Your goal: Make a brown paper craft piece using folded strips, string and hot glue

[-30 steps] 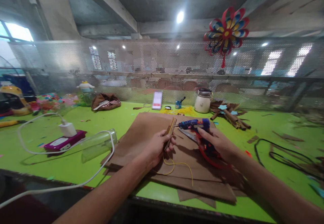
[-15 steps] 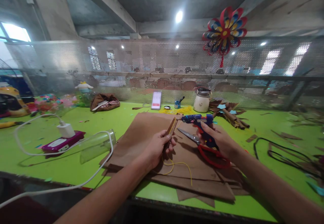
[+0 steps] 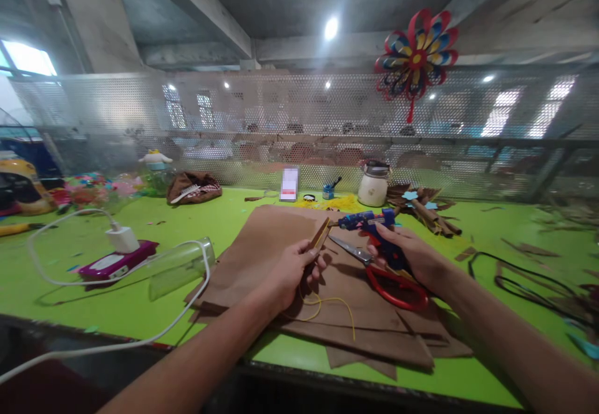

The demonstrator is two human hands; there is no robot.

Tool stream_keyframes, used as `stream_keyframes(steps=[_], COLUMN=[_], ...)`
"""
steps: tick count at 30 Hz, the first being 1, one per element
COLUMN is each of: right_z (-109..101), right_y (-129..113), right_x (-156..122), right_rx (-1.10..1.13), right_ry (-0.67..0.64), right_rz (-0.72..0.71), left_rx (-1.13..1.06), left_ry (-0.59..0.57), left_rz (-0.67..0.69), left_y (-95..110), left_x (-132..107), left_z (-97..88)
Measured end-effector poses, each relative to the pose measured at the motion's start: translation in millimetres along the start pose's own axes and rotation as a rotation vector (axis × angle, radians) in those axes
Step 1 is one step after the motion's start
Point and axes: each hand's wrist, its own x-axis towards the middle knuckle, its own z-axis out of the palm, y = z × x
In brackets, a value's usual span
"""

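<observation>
My left hand [image 3: 299,268] pinches a narrow folded strip of brown paper [image 3: 320,235], which points up and away. A yellow string [image 3: 337,300] trails from below that hand over the paper sheets. My right hand [image 3: 406,251] is wrapped round a blue glue gun [image 3: 365,219]. The gun's nozzle meets or nearly meets the strip near its upper end. Below the gun, scissors [image 3: 397,289] with red handles lie on the stack of brown paper [image 3: 262,245], blades pointing up-left.
On the green table [image 3: 140,320], a clear cup [image 3: 178,270] and a purple power strip [image 3: 116,263] with a white cable stand left. A phone [image 3: 289,184], a blue jar [image 3: 328,192] and a white lidded jar [image 3: 373,186] line the back. Black cable [image 3: 519,286] lies right.
The glue gun's nozzle has shifted slightly down along the paper strip, and the gun's rear has tilted a little with my right hand moving slightly right. My left hand keeps its hold.
</observation>
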Motion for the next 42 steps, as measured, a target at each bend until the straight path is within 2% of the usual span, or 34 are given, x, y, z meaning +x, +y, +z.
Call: stream_keyframes(steps=[14,19,25,36,42], right_z=[6.3,8.0,3.0,7.0,2.0], right_y=[3.3,4.6,2.8,-1.1,-0.5], right_x=[-2.2,-3.4,0.0,-6.4,-3.3], right_rx=[-0.153,-0.231,-0.236,-0.473,-0.484], right_ry=[-0.014,-0.048,0.056,-0.055,-0.006], right_rz=[0.035,0.007,-0.075,-0.064,-0.101], left_rx=[-0.047,-0.071,-0.064,-0.079,-0.072], left_ry=[-0.049,-0.055,-0.050,-0.064,-0.055], left_rz=[0.016,0.021,-0.011,0.007,-0.004], left_y=[2.1,3.7,3.1,2.8,3.0], left_x=[1.9,1.4,0.8,1.4,2.0], left_z=[-3.7,-2.4,-2.4,-2.7,-3.2])
